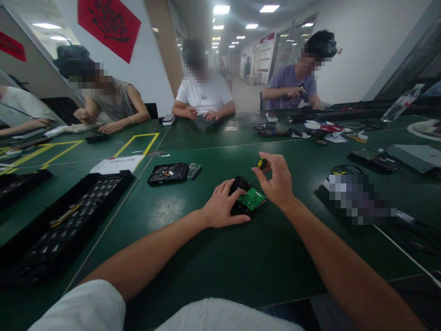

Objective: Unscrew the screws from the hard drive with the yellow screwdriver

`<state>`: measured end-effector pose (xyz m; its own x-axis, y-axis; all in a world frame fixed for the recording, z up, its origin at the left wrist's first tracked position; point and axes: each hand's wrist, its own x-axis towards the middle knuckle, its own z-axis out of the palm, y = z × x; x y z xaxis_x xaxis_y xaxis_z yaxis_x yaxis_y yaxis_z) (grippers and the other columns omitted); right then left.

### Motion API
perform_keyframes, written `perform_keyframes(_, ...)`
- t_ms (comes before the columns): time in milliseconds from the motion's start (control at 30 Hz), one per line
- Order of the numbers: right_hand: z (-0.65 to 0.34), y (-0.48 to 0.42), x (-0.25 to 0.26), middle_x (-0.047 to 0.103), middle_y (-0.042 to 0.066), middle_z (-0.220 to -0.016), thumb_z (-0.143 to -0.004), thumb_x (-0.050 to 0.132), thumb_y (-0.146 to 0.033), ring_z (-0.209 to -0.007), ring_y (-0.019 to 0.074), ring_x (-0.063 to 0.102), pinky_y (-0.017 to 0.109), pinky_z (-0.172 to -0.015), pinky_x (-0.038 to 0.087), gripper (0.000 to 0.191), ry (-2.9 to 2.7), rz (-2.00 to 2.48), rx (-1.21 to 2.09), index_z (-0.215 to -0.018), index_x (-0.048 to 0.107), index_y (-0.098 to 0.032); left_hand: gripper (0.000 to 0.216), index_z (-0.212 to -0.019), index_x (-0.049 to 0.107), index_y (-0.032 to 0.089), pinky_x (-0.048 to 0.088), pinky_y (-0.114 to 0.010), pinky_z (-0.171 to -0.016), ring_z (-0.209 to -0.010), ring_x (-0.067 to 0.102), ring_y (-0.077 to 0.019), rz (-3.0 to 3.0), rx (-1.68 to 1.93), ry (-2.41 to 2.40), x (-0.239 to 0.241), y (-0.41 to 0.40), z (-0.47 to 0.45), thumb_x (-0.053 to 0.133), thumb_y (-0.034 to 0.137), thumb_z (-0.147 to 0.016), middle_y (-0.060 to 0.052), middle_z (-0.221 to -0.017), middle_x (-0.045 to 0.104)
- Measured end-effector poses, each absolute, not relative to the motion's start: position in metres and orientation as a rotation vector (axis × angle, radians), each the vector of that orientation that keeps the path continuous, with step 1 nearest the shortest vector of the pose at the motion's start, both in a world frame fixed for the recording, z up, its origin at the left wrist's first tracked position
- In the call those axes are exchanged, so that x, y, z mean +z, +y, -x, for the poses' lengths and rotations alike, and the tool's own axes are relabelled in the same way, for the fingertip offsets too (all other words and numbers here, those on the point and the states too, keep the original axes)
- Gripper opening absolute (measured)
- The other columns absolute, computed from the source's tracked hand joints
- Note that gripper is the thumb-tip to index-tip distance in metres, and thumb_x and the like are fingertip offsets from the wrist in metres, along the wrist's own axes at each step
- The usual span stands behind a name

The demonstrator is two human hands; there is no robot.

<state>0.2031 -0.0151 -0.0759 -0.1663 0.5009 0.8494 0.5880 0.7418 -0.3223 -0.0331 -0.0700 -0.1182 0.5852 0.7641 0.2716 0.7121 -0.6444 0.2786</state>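
Note:
A black hard drive (237,185) with a green circuit board (254,198) facing up lies on the table in front of me. My left hand (223,204) is spread over its left side, gripping it against the table with fingers and thumb. Just right of and above the drive, my right hand (278,181) pinches a small black-and-yellow screwdriver (262,163) between thumb and fingers. Only the handle end shows; its shaft is hidden. To the left lie another hard drive (168,174) and a loose circuit board (195,171).
A long black tray (69,220) stands at the left, a white paper (117,164) behind it. Cables, a grey case (413,157) and another drive (374,159) are at the right. A bottle (401,105) stands farther back. Several people sit along the green table's (193,257) far side.

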Motion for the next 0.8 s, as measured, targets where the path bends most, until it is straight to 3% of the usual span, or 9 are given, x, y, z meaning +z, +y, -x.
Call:
perform_keyframes(233, -0.2029, -0.0147, -0.079, 0.066, 0.011, -0.141, -0.108, 0.051, -0.031, -0.108, 0.0274, 0.073, 0.054, -0.103, 0.059, 0.052, -1.845, 0.82, 0.056, -0.159, 0.042, -0.033, 0.094, -0.154, 0.052, 0.026, 0.03, -0.068, -0.125, -0.159, 0.025, -0.0474, -2.665, 0.555, 1.241, -0.1185, -0.0695, 0.034, 0.063, 0.087, -0.084, -0.021, -0.17, 0.03)
perform_keyframes(400, -0.2032, -0.0156, -0.0753, 0.067, 0.013, -0.128, -0.103, 0.063, -0.034, -0.112, 0.0304, 0.069, 0.053, -0.097, 0.061, 0.043, -1.815, 0.834, -0.096, -0.145, 0.056, -0.029, 0.095, -0.153, 0.053, 0.024, 0.029, -0.068, -0.125, -0.159, 0.025, -0.0482, -2.675, 0.554, 1.251, -0.1194, -0.0691, 0.0339, 0.062, 0.088, -0.084, -0.023, -0.169, 0.029)
perform_keyframes(567, -0.2043, -0.013, -0.0782, 0.068, 0.012, -0.136, -0.108, 0.052, -0.03, -0.112, 0.028, 0.071, 0.051, -0.097, 0.061, 0.046, -1.835, 0.823, 0.005, -0.154, 0.048, -0.03, 0.094, -0.153, 0.053, 0.024, 0.03, -0.067, -0.124, -0.159, 0.025, -0.0479, -2.683, 0.55, 1.246, -0.1196, -0.0691, 0.0337, 0.061, 0.088, -0.084, -0.023, -0.169, 0.03)
perform_keyframes(800, -0.2028, -0.0164, -0.0725, 0.065, 0.01, -0.118, -0.1, 0.07, -0.037, -0.099, 0.027, 0.067, 0.046, -0.084, 0.062, 0.044, -1.797, 0.83, -0.134, -0.142, 0.059, -0.028, 0.094, -0.152, 0.055, 0.023, 0.03, -0.066, -0.125, -0.158, 0.027, -0.0482, -2.686, 0.577, 1.243, -0.1205, -0.0691, 0.0338, 0.063, 0.087, -0.084, -0.023, -0.168, 0.03)
